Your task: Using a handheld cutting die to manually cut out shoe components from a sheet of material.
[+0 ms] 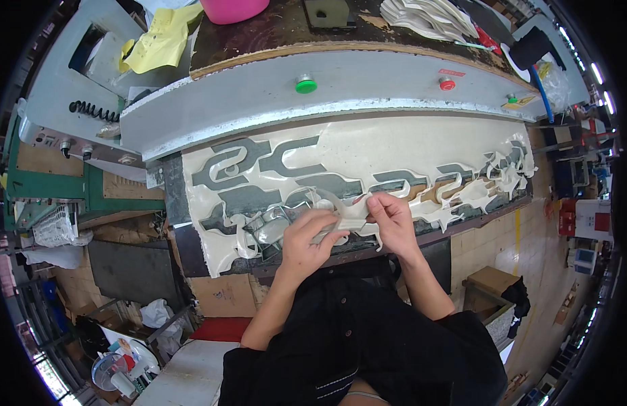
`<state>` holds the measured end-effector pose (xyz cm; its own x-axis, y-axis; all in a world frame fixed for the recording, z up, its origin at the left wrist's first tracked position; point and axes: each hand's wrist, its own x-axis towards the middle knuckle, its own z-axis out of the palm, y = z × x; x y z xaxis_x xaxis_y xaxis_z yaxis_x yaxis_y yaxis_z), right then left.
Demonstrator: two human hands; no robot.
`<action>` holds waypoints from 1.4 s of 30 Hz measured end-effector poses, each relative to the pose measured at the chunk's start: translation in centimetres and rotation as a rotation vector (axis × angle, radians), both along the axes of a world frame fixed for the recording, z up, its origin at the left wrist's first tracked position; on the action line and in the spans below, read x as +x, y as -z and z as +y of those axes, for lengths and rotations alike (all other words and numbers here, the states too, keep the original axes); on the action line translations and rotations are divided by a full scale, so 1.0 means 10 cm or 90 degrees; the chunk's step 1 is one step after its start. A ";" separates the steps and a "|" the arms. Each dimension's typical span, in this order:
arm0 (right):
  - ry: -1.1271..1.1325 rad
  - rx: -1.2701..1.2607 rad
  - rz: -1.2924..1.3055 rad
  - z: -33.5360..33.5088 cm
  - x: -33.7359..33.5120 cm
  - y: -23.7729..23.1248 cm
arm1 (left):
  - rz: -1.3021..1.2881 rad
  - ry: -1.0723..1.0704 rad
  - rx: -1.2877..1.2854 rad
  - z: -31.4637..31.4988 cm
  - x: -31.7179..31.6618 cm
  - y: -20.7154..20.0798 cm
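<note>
"Over the near edge of the bench [486, 218], what do the hands hold?"

"Left hand [307, 243] and right hand [393, 222] both pinch one pale piece [354, 215], about midway along that edge."

"What might go wrong?"

"Uneven pulling could tear it, I'd judge. Toward the right edge, loose ragged strips [510, 174] of the cream sheet [428, 145] could tangle."

Factory workshop, looks like a cutting station: grey machine beam [259, 108] with green push-button [305, 85] and red push-button [447, 84] along the table's [477, 220] far edge, cream sheet [395, 145] with shaped cut-outs on top, coiled cable [93, 110] past far left corner, green machine frame [93, 184] off left edge, yellow-lined tiled floor [489, 247] off right
</note>
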<state>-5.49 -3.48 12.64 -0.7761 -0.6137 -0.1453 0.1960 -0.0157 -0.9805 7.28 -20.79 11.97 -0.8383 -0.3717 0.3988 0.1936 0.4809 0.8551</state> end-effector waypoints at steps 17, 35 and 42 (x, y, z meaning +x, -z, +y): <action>-0.141 0.146 0.281 0.10 0.23 -0.60 | -0.011 0.034 0.114 -0.01 0.22 -0.13; -0.230 0.188 0.650 0.09 0.39 -0.26 | -0.048 0.034 0.020 0.23 0.35 0.11; 0.132 -0.163 0.138 0.37 -0.08 0.17 | -0.411 -0.146 -0.345 -0.49 0.71 0.57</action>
<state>-6.26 0.20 10.98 -0.8836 -0.4353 0.1727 -0.0480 -0.2826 -0.9580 14.40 -25.66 6.23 -0.8890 -0.4559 0.0430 -0.4014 0.8210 0.4060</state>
